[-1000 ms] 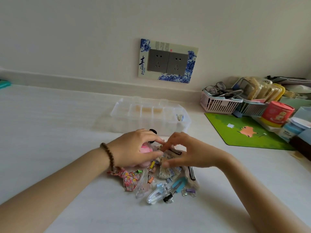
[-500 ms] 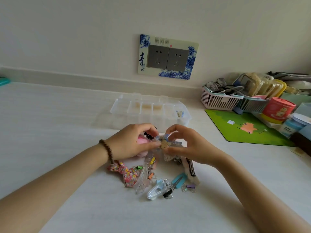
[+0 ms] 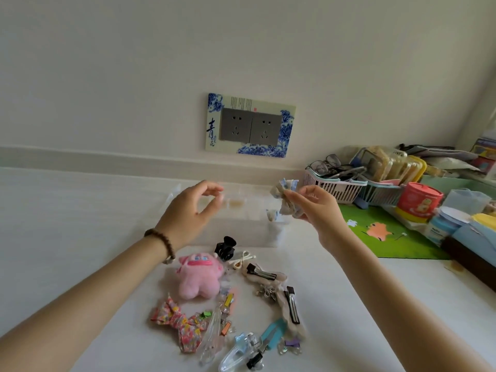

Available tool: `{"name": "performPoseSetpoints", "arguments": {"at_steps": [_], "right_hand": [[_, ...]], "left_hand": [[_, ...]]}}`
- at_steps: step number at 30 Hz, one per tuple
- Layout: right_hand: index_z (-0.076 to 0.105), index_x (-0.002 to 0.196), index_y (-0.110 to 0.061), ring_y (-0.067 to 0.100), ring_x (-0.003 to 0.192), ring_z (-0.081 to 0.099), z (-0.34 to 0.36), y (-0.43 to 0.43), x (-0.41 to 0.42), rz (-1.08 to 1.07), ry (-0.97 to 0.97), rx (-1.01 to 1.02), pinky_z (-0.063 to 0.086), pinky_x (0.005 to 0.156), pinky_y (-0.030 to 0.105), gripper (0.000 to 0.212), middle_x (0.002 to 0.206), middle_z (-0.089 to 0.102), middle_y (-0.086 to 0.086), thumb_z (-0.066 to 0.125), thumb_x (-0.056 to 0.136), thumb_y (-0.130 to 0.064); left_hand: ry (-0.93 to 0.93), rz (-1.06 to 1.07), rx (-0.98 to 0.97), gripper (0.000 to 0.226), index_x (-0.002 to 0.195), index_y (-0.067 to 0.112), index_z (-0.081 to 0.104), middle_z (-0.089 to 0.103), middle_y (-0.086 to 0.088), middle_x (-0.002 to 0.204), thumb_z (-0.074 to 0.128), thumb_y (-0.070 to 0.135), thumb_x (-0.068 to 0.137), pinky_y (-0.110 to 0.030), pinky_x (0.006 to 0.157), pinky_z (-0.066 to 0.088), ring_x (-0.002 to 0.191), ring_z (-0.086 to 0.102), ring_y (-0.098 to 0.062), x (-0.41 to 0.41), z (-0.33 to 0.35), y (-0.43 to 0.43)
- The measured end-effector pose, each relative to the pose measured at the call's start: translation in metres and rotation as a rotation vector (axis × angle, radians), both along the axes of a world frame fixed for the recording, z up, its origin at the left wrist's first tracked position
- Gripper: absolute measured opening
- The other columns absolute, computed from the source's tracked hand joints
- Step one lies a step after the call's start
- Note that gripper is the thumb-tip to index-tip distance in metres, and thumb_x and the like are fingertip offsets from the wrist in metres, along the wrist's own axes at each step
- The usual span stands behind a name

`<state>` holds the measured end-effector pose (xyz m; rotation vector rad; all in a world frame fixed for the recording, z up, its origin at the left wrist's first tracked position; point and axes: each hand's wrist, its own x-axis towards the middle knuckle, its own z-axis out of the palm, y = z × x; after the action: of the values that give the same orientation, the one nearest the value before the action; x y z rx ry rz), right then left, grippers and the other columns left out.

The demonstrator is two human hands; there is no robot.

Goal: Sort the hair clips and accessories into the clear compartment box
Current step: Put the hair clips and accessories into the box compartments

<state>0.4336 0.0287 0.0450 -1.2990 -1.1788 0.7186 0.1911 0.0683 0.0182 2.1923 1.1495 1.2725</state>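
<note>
The white table (image 3: 80,237) carried the clear compartment box (image 3: 241,226) near the wall, with a pile of clips in front of it: a pink plush (image 3: 200,275), a floral bow (image 3: 177,323) and a black claw clip (image 3: 225,248). Over the box's right end, the right hand (image 3: 316,210) pinched a small crumpled fabric hair accessory (image 3: 285,198), while the left hand (image 3: 188,213) hovered over its left part, fingers curled and holding nothing.

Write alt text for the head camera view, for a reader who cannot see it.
A person's right hand holds a crumpled beige-and-blue fabric hair accessory above a clear compartment box, while the empty left hand hovers open beside it. In front lie a pink plush, a floral bow and assorted clips on a white table.
</note>
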Motion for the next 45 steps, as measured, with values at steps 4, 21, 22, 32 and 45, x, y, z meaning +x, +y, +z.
{"name": "performPoseSetpoints", "arguments": {"at_steps": [4,21,22,32,45], "right_hand": [[0.052,0.075,-0.008,0.008,0.049,0.056,-0.007,0.024,0.005,-0.095,-0.149,0.0,0.044,0.044,0.017,0.028,0.073,0.068,0.013,0.077,0.073,-0.021],[0.066,0.109,-0.024,0.01,0.135,0.036,-0.016,0.013,0.009,0.138,-1.374,0.079,-0.004,0.117,0.036,0.062,0.12,0.065,-0.011,0.011,0.094,-0.049],[0.067,0.108,-0.024,0.01,0.136,0.035,-0.016,0.013,0.007,0.141,-1.409,0.081,-0.008,0.117,0.036,0.065,0.119,0.066,-0.012,0.009,0.092,-0.049],[0.069,0.098,-0.02,0.012,0.122,0.049,-0.021,-0.006,0.012,0.075,-1.236,0.2,-0.001,0.115,0.031,0.083,0.105,0.069,-0.006,-0.002,0.088,-0.061],[0.061,0.101,-0.034,0.003,0.089,0.057,-0.021,-0.057,-0.025,0.427,-1.156,-0.07,0.05,0.082,0.028,0.032,0.1,0.064,-0.017,0.057,0.079,-0.057]], "left_hand": [[0.215,0.122,0.121,0.046,0.109,0.024,0.06,0.064,0.011,0.107,0.035,0.054,0.082,-0.03,0.097,0.038,0.103,0.054,-0.009,-0.007,-0.013,0.005],[0.357,0.158,0.208,0.052,0.109,0.025,0.059,0.063,0.006,0.112,0.024,0.053,0.084,-0.027,0.104,0.018,0.112,0.051,-0.015,-0.006,-0.025,-0.005],[0.363,0.159,0.208,0.052,0.109,0.025,0.059,0.063,0.006,0.112,0.024,0.053,0.084,-0.028,0.104,0.019,0.112,0.051,-0.015,-0.006,-0.025,-0.005],[0.38,0.151,0.204,0.051,0.107,0.025,0.061,0.063,0.007,0.114,0.024,0.053,0.084,-0.03,0.101,0.024,0.113,0.052,-0.014,-0.007,-0.026,-0.005],[0.569,0.16,0.191,0.069,0.134,0.027,0.041,0.04,0.003,0.144,0.009,0.059,0.081,-0.032,0.111,0.013,0.134,0.033,-0.016,-0.013,-0.029,-0.003]]}}
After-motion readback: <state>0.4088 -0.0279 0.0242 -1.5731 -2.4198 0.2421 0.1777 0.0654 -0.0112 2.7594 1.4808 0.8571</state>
